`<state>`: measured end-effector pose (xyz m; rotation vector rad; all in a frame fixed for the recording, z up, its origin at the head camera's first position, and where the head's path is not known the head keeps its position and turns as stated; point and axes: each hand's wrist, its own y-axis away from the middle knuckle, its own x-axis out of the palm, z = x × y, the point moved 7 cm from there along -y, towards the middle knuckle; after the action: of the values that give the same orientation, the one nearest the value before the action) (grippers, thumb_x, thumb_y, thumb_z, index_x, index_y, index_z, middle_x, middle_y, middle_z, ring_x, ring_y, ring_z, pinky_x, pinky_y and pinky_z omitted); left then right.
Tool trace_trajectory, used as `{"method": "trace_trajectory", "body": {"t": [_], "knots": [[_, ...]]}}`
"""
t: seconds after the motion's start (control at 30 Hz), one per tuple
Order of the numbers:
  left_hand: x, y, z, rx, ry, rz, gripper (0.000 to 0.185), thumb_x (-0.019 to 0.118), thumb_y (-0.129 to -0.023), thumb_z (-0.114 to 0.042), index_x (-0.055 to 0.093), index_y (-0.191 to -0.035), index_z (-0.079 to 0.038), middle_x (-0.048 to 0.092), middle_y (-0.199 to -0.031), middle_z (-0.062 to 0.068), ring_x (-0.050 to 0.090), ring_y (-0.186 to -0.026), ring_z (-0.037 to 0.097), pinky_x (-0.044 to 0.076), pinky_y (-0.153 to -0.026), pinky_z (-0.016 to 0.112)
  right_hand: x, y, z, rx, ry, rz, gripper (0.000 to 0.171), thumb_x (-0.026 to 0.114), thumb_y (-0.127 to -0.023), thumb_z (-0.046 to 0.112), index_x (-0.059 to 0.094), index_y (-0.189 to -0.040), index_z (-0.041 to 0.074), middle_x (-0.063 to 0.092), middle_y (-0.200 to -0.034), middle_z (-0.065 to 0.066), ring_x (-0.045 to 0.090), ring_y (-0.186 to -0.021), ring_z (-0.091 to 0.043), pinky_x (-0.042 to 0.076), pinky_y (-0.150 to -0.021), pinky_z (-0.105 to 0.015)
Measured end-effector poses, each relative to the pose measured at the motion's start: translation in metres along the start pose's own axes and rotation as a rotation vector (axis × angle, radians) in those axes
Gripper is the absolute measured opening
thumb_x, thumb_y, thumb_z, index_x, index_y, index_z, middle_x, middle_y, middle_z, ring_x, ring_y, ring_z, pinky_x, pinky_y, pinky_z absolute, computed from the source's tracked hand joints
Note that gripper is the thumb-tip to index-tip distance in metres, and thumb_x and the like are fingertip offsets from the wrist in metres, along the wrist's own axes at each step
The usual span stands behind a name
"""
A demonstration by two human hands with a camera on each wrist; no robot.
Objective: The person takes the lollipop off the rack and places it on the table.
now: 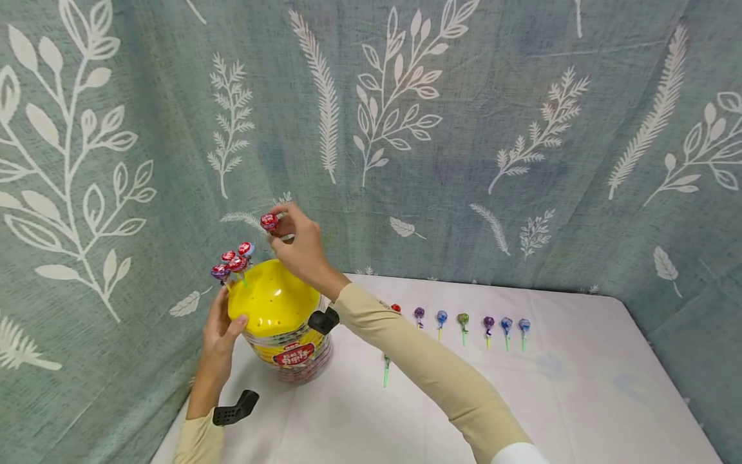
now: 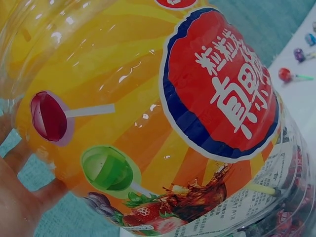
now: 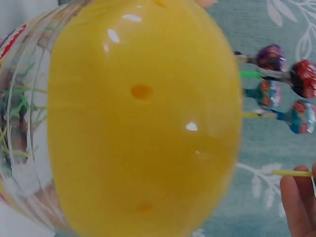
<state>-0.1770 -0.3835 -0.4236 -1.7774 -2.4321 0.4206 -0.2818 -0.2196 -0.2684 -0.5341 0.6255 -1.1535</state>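
A clear plastic jar (image 1: 304, 370) with a colourful label stands at the left of the table, topped by a domed yellow lid (image 1: 268, 299) with small holes. My left hand (image 1: 217, 341) grips the jar at the lid's left side, thumb on the front of the lid. Several wrapped lollipops (image 1: 236, 263) stick up from holes at the lid's far left. Above the lid, my right hand (image 1: 304, 248) pinches a red-wrapped lollipop (image 1: 269, 222). Its yellow stick (image 3: 292, 173) shows between the fingers in the right wrist view, apart from the lid.
A row of wrapped lollipops (image 1: 463, 319) lies across the white tablecloth (image 1: 568, 399) to the right. Another with a green stick (image 1: 386, 374) lies nearer, partly hidden by the right sleeve (image 1: 429, 367). A leaf-patterned grey-green curtain (image 1: 464, 129) hangs behind and beside the table.
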Motion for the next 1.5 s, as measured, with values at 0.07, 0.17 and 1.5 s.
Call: {"method": "trace_trajectory", "body": {"t": [0.07, 0.17, 1.5], "knots": [[0.0, 0.0, 0.0, 0.006, 0.001, -0.003, 0.066, 0.05, -0.092, -0.014, 0.022, -0.15, -0.026, 0.025, -0.152, 0.003, 0.031, -0.133, 0.017, 0.032, -0.099, 0.014, -0.005, -0.001, 0.003, 0.008, -0.006, 0.021, 0.036, 0.063, -0.081, -0.01, 0.053, -0.112, 0.006, 0.066, -0.086, -0.01, 0.063, -0.074, -0.01, 0.052, -0.065, -0.017], [0.0, 0.0, -0.001, 0.018, 0.007, -0.003, 0.065, 0.05, -0.092, -0.013, 0.022, -0.15, -0.024, 0.027, -0.151, 0.004, 0.033, -0.131, 0.016, 0.034, -0.098, 0.014, -0.012, -0.001, 0.004, 0.036, -0.017, 0.048, 0.038, 0.063, -0.081, -0.01, 0.053, -0.115, 0.007, 0.065, -0.088, -0.01, 0.064, -0.075, -0.013, 0.052, -0.066, -0.019], [0.002, -0.001, -0.002, 0.068, 0.058, 0.016, 0.066, 0.048, -0.092, -0.007, 0.022, -0.151, -0.02, 0.03, -0.146, 0.005, 0.037, -0.126, 0.016, 0.035, -0.096, 0.014, -0.101, 0.065, 0.003, 0.148, -0.013, 0.105, 0.041, 0.066, -0.082, -0.006, 0.051, -0.117, 0.009, 0.064, -0.091, -0.008, 0.065, -0.078, -0.016, 0.055, -0.063, -0.031]]}}
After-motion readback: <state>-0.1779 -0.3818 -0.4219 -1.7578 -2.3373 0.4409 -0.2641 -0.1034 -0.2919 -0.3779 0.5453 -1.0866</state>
